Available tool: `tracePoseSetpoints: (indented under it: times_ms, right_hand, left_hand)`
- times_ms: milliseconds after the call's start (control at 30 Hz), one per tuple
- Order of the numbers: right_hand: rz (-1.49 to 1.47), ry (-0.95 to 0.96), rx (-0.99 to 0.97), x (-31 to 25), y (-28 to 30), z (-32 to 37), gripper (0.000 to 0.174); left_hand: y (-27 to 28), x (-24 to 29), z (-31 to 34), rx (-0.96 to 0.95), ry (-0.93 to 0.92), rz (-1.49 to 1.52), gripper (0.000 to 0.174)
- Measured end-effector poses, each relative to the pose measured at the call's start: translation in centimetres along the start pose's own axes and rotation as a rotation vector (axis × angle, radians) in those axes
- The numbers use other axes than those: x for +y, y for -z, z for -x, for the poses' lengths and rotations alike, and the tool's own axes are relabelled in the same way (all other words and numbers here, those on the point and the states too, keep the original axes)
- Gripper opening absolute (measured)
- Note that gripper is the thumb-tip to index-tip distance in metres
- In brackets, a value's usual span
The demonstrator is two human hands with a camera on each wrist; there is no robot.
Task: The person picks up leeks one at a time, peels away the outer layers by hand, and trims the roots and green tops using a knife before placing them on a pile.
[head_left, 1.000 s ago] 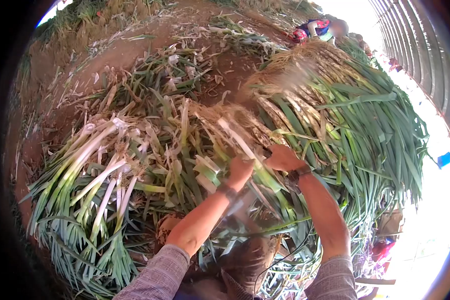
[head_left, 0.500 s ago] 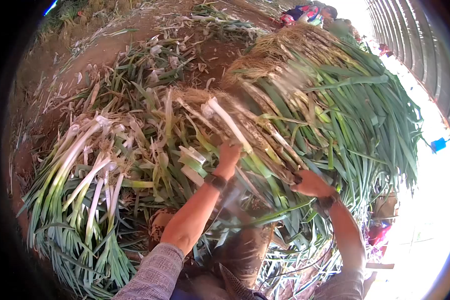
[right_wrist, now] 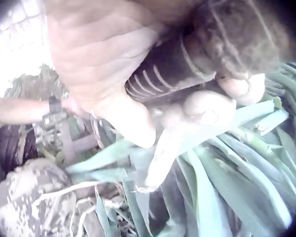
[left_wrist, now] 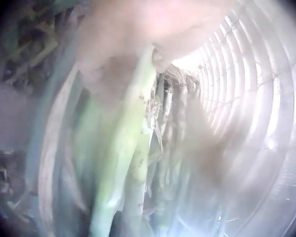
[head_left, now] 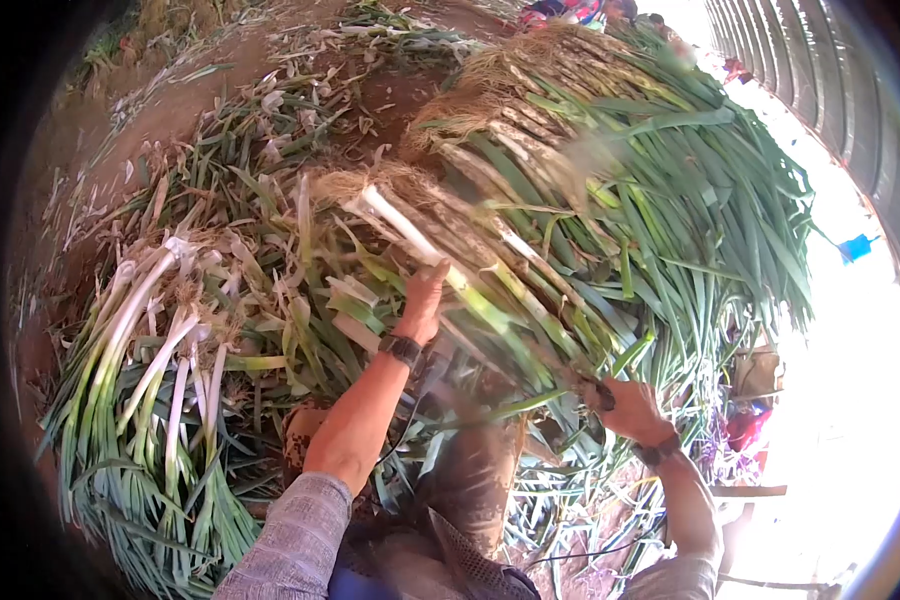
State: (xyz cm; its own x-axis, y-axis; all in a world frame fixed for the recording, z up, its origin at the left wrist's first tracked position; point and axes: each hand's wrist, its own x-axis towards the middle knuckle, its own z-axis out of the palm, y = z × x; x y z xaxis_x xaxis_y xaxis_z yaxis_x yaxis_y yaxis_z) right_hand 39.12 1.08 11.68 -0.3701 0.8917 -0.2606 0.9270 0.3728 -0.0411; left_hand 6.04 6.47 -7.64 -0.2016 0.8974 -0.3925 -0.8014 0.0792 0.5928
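A long leek with a white shank, rooty tip and green leaves (head_left: 440,255) is held slantwise above the heap of green, unpeeled leeks (head_left: 690,200). It is taken at mid-shank by the left hand (head_left: 422,298), whose grip is closed about the pale stalk (left_wrist: 128,148) (the wrist view is blurred, so its tightness cannot be judged). The right hand (head_left: 625,405) is lower, at the leaf end, with its grip fully curled round a dark ribbed handle (right_wrist: 172,64) and a pale strip of leaf (right_wrist: 160,153) caught beneath the fingers (right_wrist: 202,111). No blade can be made out.

Several hazards are judged likely. The stalk could be snapped if the two ends are pulled against each other. A finger could be nicked if the hidden tool end is drawn towards the left hand. Soil could be carried onto the cleaned white-shanked leeks (head_left: 150,340) if the stalk is dropped.
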Motion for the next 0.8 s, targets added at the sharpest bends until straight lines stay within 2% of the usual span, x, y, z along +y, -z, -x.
tracePoseSetpoints:
  times_ms: [100,200,267,333,400,500,667,733,800]
  right_hand:
    - [0.033,0.087,0.031,1.2,-1.8,0.1,0.027]
    - [-0.006,0.139,0.076,0.2,-2.0,-0.5,0.021]
    - [0.047,0.076,-0.008,-0.5,-2.3,-1.4,0.018]
    - [0.035,0.108,0.028,-0.9,-2.6,-2.8,0.018]
    - [0.015,0.141,0.062,-1.8,-2.8,-3.9,0.018]
    - [0.084,0.181,0.059,-3.4,-2.5,-6.3,0.020]
    - [0.080,0.195,0.047,-6.8,-1.4,-9.8,0.022]
    - [0.050,0.231,0.055,-8.1,-0.9,-11.1,0.029]
    - [0.055,0.233,0.039,-9.5,-0.3,-12.5,0.028]
  left_hand:
    - [1.2,-0.8,-1.2,0.059,0.015,-0.057,0.065]
    - [0.5,-0.3,-0.1,0.119,-0.016,-0.101,0.061]
    - [-0.1,0.3,1.1,0.102,-0.023,-0.096,0.062]
    - [-0.4,0.7,1.4,0.079,-0.036,-0.088,0.064]
    - [0.0,0.6,1.3,-0.022,-0.017,-0.025,0.069]
    - [0.2,0.6,0.9,-0.004,0.058,0.025,0.070]
    - [0.4,-0.3,0.5,0.031,0.069,0.121,0.066]
    - [0.2,-0.1,0.7,0.035,0.054,0.134,0.066]
    - [-0.1,0.2,1.3,-0.054,0.044,0.036,0.066]
